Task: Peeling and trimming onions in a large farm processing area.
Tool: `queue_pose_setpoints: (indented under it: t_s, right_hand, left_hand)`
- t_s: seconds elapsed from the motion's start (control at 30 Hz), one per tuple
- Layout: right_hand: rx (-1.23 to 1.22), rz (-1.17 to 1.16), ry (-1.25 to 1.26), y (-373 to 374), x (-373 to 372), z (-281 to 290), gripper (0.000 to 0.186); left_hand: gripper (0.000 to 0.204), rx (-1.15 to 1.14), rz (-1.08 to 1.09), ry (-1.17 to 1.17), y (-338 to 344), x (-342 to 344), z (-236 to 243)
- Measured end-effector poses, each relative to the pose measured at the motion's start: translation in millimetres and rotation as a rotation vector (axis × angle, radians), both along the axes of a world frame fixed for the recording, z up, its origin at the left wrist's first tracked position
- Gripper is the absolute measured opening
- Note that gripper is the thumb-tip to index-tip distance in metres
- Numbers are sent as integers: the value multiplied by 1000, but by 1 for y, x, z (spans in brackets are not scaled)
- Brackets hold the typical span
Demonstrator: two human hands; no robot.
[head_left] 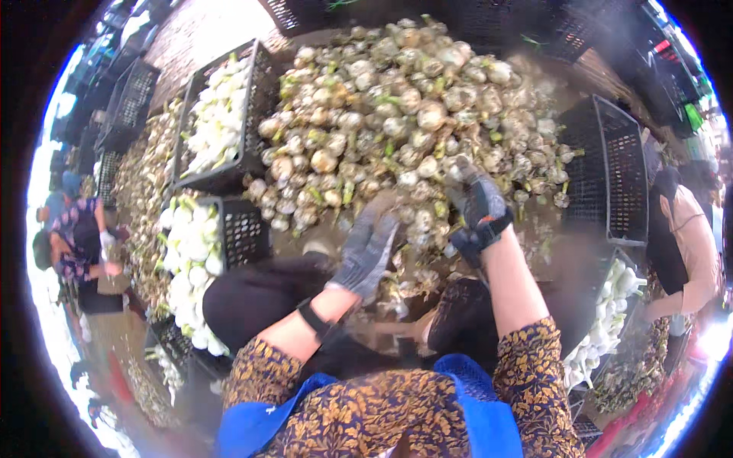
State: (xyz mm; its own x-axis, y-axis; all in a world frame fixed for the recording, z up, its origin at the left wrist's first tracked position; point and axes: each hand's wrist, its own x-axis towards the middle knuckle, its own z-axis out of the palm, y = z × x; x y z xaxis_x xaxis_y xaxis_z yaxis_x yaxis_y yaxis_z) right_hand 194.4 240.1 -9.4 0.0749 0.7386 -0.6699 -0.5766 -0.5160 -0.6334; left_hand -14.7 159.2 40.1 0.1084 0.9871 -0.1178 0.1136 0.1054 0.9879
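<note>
A large heap of soil-stained garlic bulbs (382,114) with short stems spreads in front of me. My left hand (369,248), in a grey glove, reaches to its near edge. Its fingers are stretched out and slightly blurred, with no bulb visible in them. My right hand (481,206), also in a grey glove with a dark wrist strap, is at the heap's near right side. Its fingers point forward among the bulbs, thumb apart from them. Loose bulbs and scraps (416,263) lie between the two hands.
Black crates of clean white bulbs stand at the left, one farther (217,118) and one nearer (191,267). Another black crate (622,172) stands at the right, near more white bulbs (607,320). Co-workers sit at far left (80,237) and right (691,237).
</note>
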Motion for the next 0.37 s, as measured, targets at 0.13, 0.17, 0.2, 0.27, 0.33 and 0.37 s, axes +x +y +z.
queue_pose_setpoints:
  t_s: [0.13, 0.17, 0.2, 0.27, 0.33, 0.37]
  right_hand:
    - [92, 79, 287, -59, -85, 26, 73]
    - [107, 103, 305, -72, -101, 32, 71]
    - [201, 166, 47, -83, -114, 36, 57]
    - [154, 246, -72, -99, -123, 46, 52]
    - [33, 325, -55, -104, -116, 55, 59]
    - [62, 309, -74, -108, -116, 59, 61]
  left_hand:
    - [41, 460, 19, 485, 2, -4, -14]
    - [41, 343, 50, 404, -1, -6, -17]
    - [42, 376, -6, 477, -6, -15, -19]
    - [43, 642, 7, 558, -9, -27, -20]
    - [44, 390, 3, 477, -12, -37, -19]
    - [45, 290, 33, 325, -14, -39, -16]
